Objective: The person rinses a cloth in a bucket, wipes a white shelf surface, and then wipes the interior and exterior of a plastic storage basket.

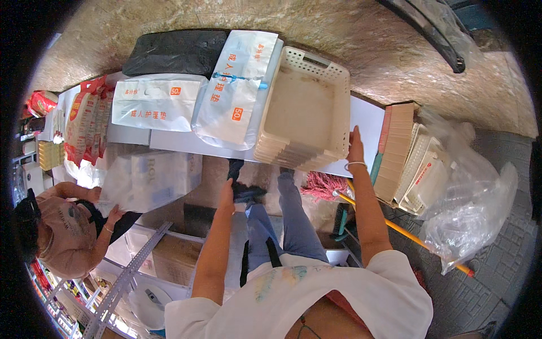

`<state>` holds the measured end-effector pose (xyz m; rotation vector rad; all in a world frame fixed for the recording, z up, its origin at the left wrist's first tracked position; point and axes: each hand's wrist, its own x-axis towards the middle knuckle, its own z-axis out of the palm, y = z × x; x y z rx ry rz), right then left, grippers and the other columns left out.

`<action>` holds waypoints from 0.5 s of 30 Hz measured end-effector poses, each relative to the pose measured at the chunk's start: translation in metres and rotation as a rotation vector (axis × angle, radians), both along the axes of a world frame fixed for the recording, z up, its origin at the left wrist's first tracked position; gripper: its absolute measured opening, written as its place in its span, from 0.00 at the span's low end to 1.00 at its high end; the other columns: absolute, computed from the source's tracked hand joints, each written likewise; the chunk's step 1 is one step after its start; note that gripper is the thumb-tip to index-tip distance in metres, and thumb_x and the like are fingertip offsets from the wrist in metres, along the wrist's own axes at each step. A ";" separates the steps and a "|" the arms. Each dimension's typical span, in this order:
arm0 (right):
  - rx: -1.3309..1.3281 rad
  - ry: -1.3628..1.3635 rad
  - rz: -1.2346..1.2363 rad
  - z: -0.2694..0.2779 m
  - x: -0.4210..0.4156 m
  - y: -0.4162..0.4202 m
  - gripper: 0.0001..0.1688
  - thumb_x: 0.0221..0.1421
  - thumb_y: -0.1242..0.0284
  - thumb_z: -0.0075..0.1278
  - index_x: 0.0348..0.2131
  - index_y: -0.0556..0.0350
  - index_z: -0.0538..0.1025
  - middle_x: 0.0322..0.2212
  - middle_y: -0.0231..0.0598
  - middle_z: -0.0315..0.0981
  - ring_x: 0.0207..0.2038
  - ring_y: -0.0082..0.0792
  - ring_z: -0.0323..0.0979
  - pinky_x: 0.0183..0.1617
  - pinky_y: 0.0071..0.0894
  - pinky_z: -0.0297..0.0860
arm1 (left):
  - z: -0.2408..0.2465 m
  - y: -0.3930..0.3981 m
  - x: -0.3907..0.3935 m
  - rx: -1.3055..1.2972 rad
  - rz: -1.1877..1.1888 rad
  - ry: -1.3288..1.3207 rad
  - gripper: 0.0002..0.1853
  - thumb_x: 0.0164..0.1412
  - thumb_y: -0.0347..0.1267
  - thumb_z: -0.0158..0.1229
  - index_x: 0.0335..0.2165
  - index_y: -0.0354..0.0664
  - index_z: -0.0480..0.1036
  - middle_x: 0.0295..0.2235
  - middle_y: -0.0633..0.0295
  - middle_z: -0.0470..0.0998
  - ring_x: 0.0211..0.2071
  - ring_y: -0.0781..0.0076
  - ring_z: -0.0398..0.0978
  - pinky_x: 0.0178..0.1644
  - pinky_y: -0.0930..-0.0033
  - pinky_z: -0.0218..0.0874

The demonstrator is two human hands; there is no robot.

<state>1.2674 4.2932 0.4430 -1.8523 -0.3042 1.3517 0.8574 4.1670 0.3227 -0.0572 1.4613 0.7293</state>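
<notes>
A stack of cream plastic baskets stands on a white tabletop before me. My right hand, with a bracelet at the wrist, is at the stack's right side; its fingers point away from me, and whether it presses on the baskets is unclear. My left hand hangs below the table's near edge, over the floor, with its fingers hidden or hard to make out. Left of the baskets lie two white packs of adult care pads, one with a blue tie across it, and a black wrapped bundle.
At the left, a person holds a large clear-wrapped package. Red-and-white bags stand nearby. At right are a cardboard box with baskets, clear plastic film and a mop's yellow handle. Metal shelving stands at lower left.
</notes>
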 end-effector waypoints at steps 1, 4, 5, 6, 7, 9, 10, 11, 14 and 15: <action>0.005 -0.052 0.073 0.023 -0.003 0.002 0.38 0.55 0.38 0.39 0.40 0.53 0.74 0.29 0.38 0.72 0.28 0.34 0.71 0.26 0.41 0.71 | 0.031 -0.004 -0.009 -0.006 0.043 -0.011 0.17 0.62 0.42 0.47 0.38 0.40 0.73 0.31 0.59 0.78 0.32 0.64 0.76 0.39 0.63 0.66; -0.022 -0.331 0.471 0.083 -0.032 0.012 0.36 0.53 0.40 0.45 0.38 0.56 0.74 0.28 0.37 0.73 0.24 0.31 0.72 0.19 0.32 0.68 | 0.064 -0.026 -0.039 0.026 0.089 -0.026 0.16 0.63 0.40 0.46 0.37 0.40 0.73 0.31 0.58 0.78 0.32 0.66 0.76 0.38 0.65 0.67; -0.041 -0.463 0.609 0.093 -0.042 0.015 0.36 0.52 0.41 0.47 0.38 0.56 0.74 0.27 0.36 0.74 0.23 0.30 0.72 0.18 0.31 0.68 | 0.068 -0.035 -0.050 0.041 0.089 -0.027 0.15 0.63 0.40 0.46 0.36 0.40 0.73 0.31 0.59 0.79 0.32 0.66 0.76 0.38 0.65 0.67; -0.042 -0.540 0.714 0.101 -0.049 0.019 0.29 0.51 0.50 0.52 0.39 0.58 0.74 0.26 0.37 0.75 0.20 0.32 0.72 0.19 0.34 0.69 | 0.069 -0.044 -0.060 0.058 0.132 -0.033 0.15 0.63 0.40 0.46 0.36 0.40 0.74 0.31 0.58 0.79 0.33 0.66 0.77 0.40 0.65 0.67; -0.017 -0.603 0.759 0.092 -0.036 0.027 0.27 0.50 0.54 0.53 0.39 0.59 0.74 0.26 0.38 0.75 0.19 0.32 0.71 0.19 0.35 0.69 | 0.074 -0.048 -0.066 0.086 0.146 -0.040 0.15 0.63 0.40 0.47 0.36 0.40 0.74 0.31 0.58 0.79 0.33 0.66 0.77 0.41 0.65 0.67; 0.021 -0.726 0.844 0.056 0.000 0.039 0.23 0.49 0.60 0.54 0.38 0.60 0.74 0.25 0.38 0.75 0.18 0.34 0.71 0.19 0.36 0.69 | 0.083 -0.059 -0.081 0.131 0.169 -0.052 0.15 0.63 0.40 0.47 0.37 0.40 0.74 0.30 0.59 0.79 0.33 0.66 0.77 0.42 0.64 0.67; 0.024 -0.591 0.705 0.077 -0.017 0.043 0.20 0.47 0.64 0.54 0.37 0.59 0.74 0.25 0.39 0.75 0.19 0.35 0.71 0.19 0.38 0.69 | 0.089 -0.070 -0.089 0.154 0.201 -0.071 0.15 0.62 0.39 0.48 0.38 0.40 0.74 0.32 0.59 0.79 0.35 0.66 0.76 0.44 0.64 0.66; 0.023 -0.455 0.565 0.099 -0.034 0.045 0.18 0.46 0.67 0.54 0.36 0.59 0.75 0.25 0.41 0.75 0.19 0.36 0.71 0.20 0.40 0.69 | 0.096 -0.082 -0.099 0.178 0.231 -0.088 0.15 0.62 0.39 0.49 0.39 0.40 0.74 0.33 0.59 0.79 0.37 0.67 0.76 0.45 0.64 0.65; 0.216 -0.365 0.441 0.110 -0.015 0.038 0.18 0.46 0.70 0.54 0.40 0.53 0.75 0.29 0.33 0.74 0.29 0.28 0.72 0.28 0.32 0.67 | 0.077 -0.112 -0.125 0.228 0.343 -0.021 0.18 0.61 0.39 0.50 0.45 0.39 0.72 0.41 0.58 0.77 0.43 0.67 0.73 0.50 0.66 0.61; 0.408 -0.292 0.404 0.105 -0.002 0.033 0.20 0.46 0.71 0.54 0.42 0.54 0.75 0.31 0.33 0.75 0.31 0.28 0.72 0.31 0.30 0.68 | 0.068 -0.121 -0.130 0.237 0.381 0.020 0.20 0.61 0.39 0.51 0.47 0.38 0.71 0.44 0.58 0.76 0.45 0.67 0.72 0.52 0.67 0.60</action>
